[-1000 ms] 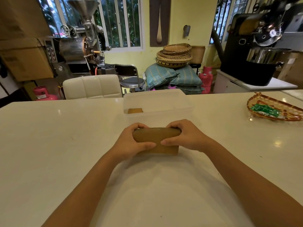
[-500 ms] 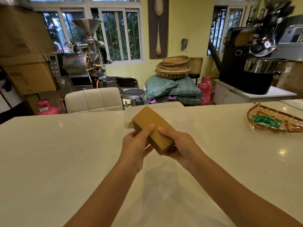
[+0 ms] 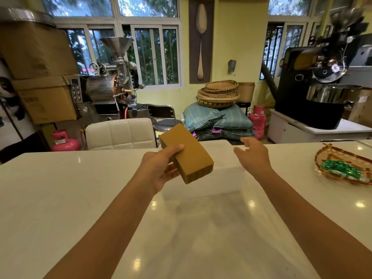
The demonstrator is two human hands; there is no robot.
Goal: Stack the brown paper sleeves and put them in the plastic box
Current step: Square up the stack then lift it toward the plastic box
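Note:
A thick stack of brown paper sleeves point(image 3: 188, 153) is held up above the white table, tilted with one end pointing away from me. My left hand point(image 3: 161, 168) grips it from the left, thumb on top. My right hand point(image 3: 252, 156) hovers to the right with fingers spread and nothing in it. The clear plastic box point(image 3: 225, 172) stands on the table just behind and below the stack, between my two hands; its inside is mostly hidden by the stack.
A woven tray point(image 3: 346, 164) with green packets lies on the table at the right. A white padded chair point(image 3: 120, 133) stands behind the table's far edge. Roasting machines, baskets and sacks fill the room beyond.
The stack was lifted from the table by both hands and tilted. My right hand has let go and moved to the right; only my left hand holds it now.

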